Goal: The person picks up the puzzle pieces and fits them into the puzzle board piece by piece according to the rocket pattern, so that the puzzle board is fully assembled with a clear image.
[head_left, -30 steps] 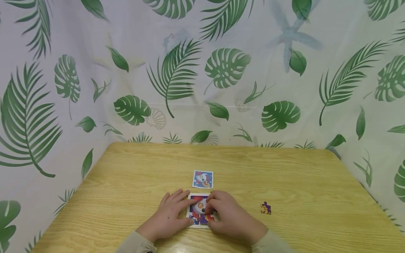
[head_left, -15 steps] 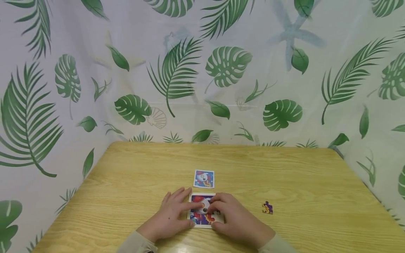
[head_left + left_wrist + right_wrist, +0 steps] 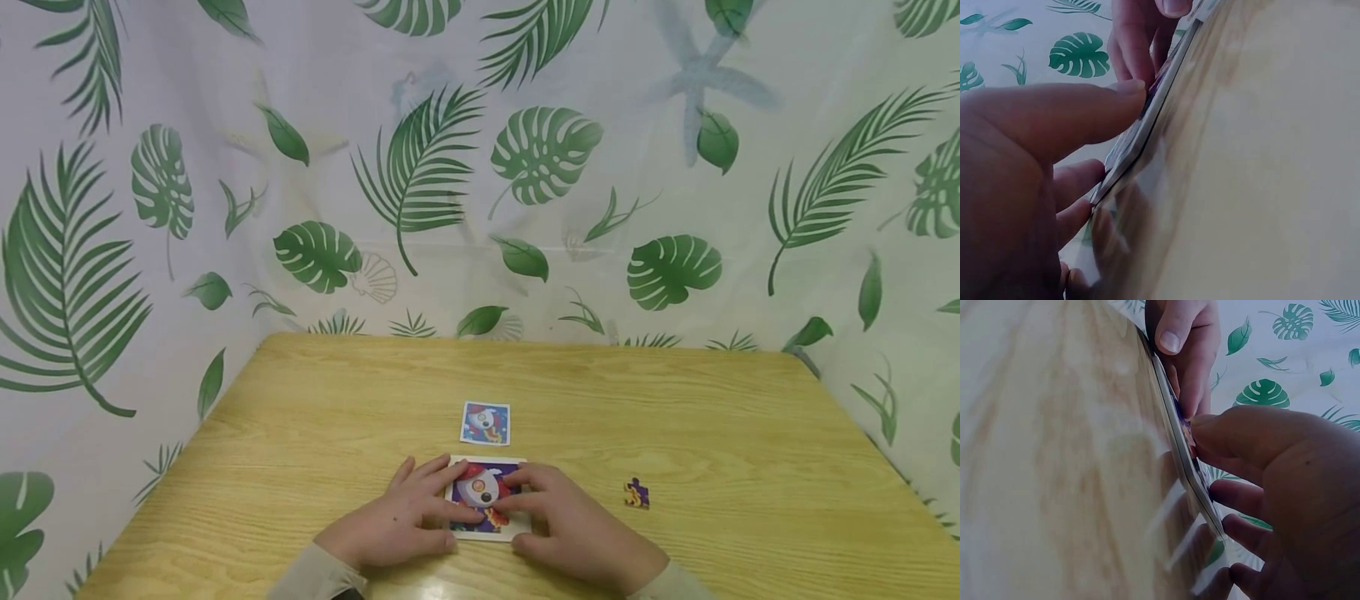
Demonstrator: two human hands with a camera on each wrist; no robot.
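Observation:
A white-framed jigsaw puzzle (image 3: 487,537) with a rocket picture on purple lies flat near the table's front. At its left side my left hand (image 3: 397,517) is spread, the index fingertip resting on the lower pieces. My right hand (image 3: 577,521) lies over the right side, with its fingertips touching the upper right of the picture and the thumb at the lower right. A whitish bare patch of the tray shows beside that thumb. Both wrist views show the tray's thin edge (image 3: 1132,153) between the two hands. One loose purple-and-yellow puzzle piece (image 3: 637,492) sits right of my right hand.
A small square card (image 3: 485,423) with the same rocket picture lies just beyond the puzzle. The wood-grain table (image 3: 337,400) reaches back to a white curtain (image 3: 450,183) printed with green leaves.
My left index finger has shifted from the upper pieces to the lower ones. My right hand has moved slightly right and its fingers have spread. The loose piece stays on the table.

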